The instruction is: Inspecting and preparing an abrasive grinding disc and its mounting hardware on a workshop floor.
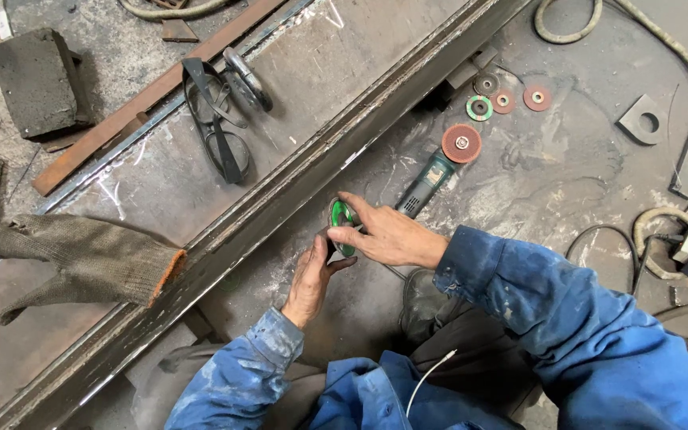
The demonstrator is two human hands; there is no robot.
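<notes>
Together both hands, left (309,280) and right (388,236), pinch a green disc (342,216) between curled fingers

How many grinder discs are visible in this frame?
6: green disc in hands; red disc on grinder; three loose discs beyond it, dark, green, red; another red. One at right edge may be another.

Round green grinding disc (342,215), dark green angle grinder (428,181) with rust-red flap wheel (461,143). Brown knit work glove (81,259) has orange cuff; blue paint-flecked sleeves (519,287).
</notes>
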